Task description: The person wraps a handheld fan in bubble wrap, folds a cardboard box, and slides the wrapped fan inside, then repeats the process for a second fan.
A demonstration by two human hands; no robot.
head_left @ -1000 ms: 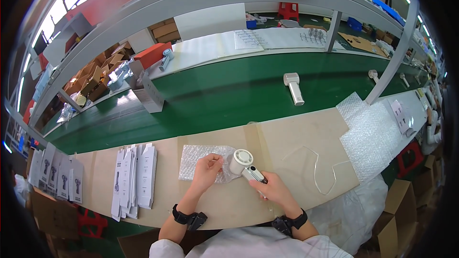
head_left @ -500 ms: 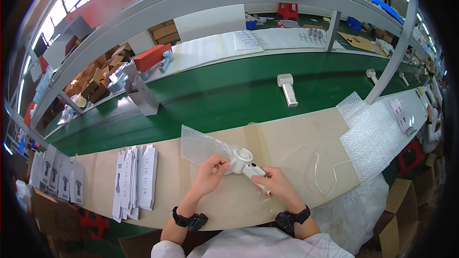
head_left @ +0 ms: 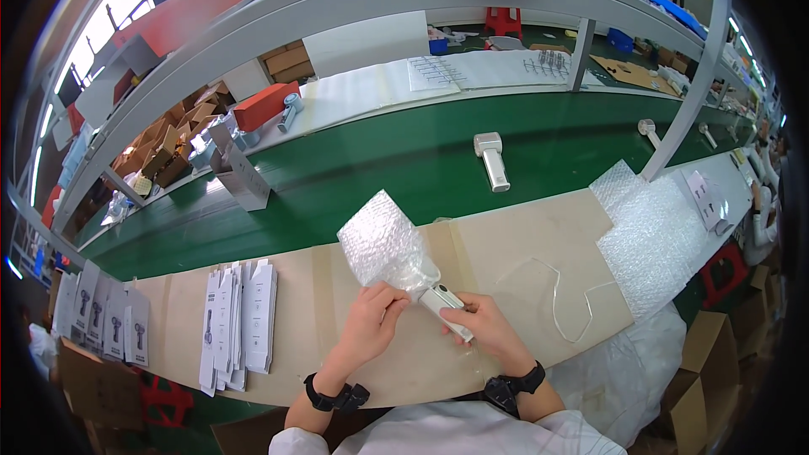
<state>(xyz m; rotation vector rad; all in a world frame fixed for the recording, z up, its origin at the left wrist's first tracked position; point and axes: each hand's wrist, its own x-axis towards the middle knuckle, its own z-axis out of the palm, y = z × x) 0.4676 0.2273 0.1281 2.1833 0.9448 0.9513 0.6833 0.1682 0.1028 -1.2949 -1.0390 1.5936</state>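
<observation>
A white handheld fan (head_left: pixel 443 302) is tilted over the tan work surface, its handle pointing down toward me on the right. My right hand (head_left: pixel 487 327) is closed around that handle. A clear bubble wrap bag (head_left: pixel 381 238) covers the fan's head, which hardly shows through it; the bag's far end sticks up to the upper left. My left hand (head_left: pixel 371 320) pinches the bag's near edge, just left of where the handle comes out. Both wrists wear black straps with small black devices.
Flat white printed boxes (head_left: pixel 238 320) lie stacked on the left. On the green conveyor belt (head_left: pixel 362 177) beyond are another fan (head_left: pixel 491 162) and an upright open box (head_left: pixel 242 175). Bubble wrap sheets (head_left: pixel 653 240) cover the right end; a clear looped strip (head_left: pixel 559 299) lies nearer. A grey frame post (head_left: pixel 687 101) rises at right.
The bubble wrap bag has come over the fan's head, which was bare before, and its loose end now points further up. My left hand has moved slightly nearer me; my right keeps its grip.
</observation>
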